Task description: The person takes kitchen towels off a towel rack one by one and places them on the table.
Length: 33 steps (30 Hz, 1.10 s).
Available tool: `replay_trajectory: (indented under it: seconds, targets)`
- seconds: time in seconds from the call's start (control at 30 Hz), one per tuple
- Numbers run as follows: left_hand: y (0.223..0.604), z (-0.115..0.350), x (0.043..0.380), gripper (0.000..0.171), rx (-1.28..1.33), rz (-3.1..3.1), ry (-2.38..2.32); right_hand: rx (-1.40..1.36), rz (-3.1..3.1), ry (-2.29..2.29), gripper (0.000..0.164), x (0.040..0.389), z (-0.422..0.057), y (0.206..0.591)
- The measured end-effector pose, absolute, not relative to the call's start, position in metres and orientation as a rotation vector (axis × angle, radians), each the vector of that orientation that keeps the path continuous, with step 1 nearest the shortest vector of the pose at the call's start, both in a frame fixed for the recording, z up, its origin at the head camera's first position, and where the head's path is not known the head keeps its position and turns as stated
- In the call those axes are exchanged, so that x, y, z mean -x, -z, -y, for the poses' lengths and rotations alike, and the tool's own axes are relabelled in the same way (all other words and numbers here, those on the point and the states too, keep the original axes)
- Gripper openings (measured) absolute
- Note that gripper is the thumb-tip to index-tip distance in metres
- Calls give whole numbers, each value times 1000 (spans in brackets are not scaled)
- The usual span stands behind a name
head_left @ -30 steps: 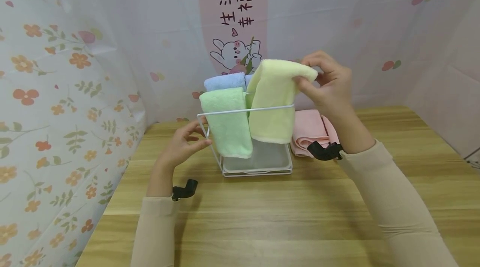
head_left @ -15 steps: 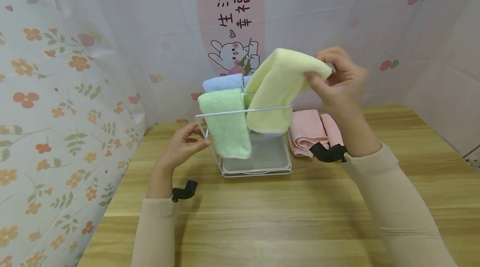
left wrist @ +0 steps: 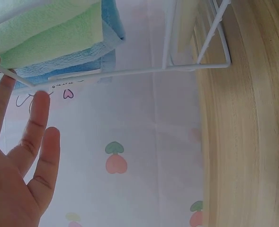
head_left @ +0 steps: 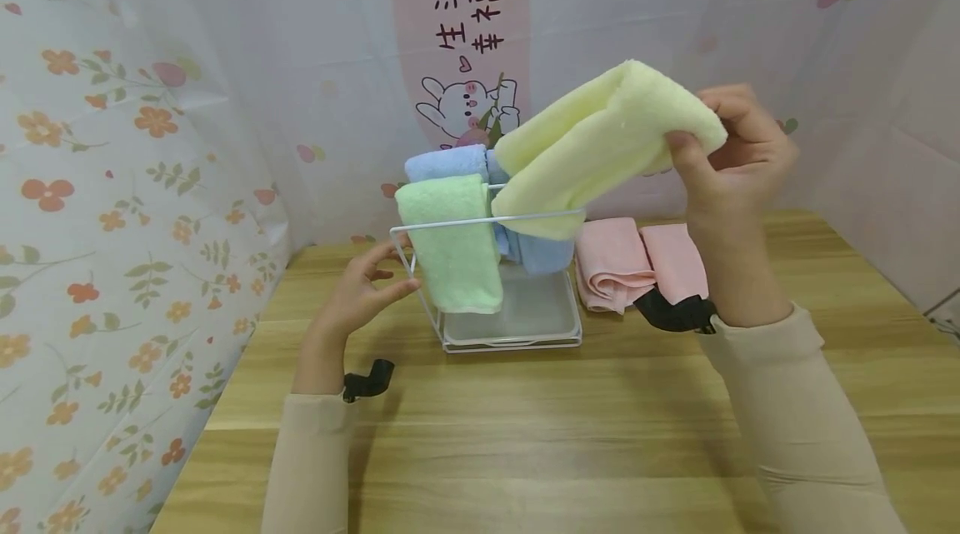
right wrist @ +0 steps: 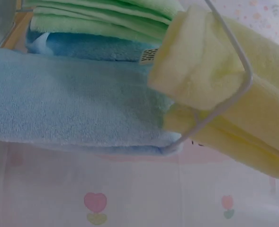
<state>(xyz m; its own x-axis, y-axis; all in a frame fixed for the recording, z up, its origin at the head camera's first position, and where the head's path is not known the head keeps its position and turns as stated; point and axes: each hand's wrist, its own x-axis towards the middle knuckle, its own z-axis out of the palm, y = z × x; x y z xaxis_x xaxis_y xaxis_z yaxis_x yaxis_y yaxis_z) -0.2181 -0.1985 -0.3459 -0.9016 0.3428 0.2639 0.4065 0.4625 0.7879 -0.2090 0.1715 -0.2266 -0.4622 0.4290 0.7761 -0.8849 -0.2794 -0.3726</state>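
Observation:
A folded yellow towel (head_left: 615,142) is pinched at its right end between the thumb and fingers of my right hand (head_left: 738,155). It slants up to the right, its lower left end over the top of the white wire rack (head_left: 450,225). My left hand (head_left: 360,292) holds the rack's left side, the fingers against the wire in the left wrist view. A folded green towel (head_left: 453,251) hangs over the rack's front left. Blue towels (head_left: 446,163) hang behind it, and one blue towel (right wrist: 73,99) shows plainly in the right wrist view. The right hand is out of its own wrist view.
A pale tray (head_left: 525,313) forms the rack's base. Two folded pink towels (head_left: 611,259) lie on the wooden table (head_left: 525,434) right of the rack, near my right wrist. A printed curtain (head_left: 637,1) stands behind, with another floral curtain (head_left: 112,267) at the left.
My right hand has moved up and right, drawing the yellow towel off the rack's front right and baring the blue towel behind. The left hand has stayed on the rack.

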Motion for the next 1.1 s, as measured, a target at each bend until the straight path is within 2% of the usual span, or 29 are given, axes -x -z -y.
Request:
replay_trajectory:
  seconds: [0.27,0.47,0.63,0.87,1.1]
  targets:
    - [345,198,215,61,660,2634,1417,-590,908,-1900,29,207,-182,223]
    - [347,198,216,61,662,2632,1458,-563,871,-1920,28,207,-185,225]
    - [346,198,216,61,696,2585,1449,-566,825,-1958,33,211,-187,230]
    - [346,198,217,60,712,2558,1484,-544,776,-2011,26,217,-193,238]
    - [346,198,218,61,713,2576,1492,-474,748,-2028,26,221,-204,245]
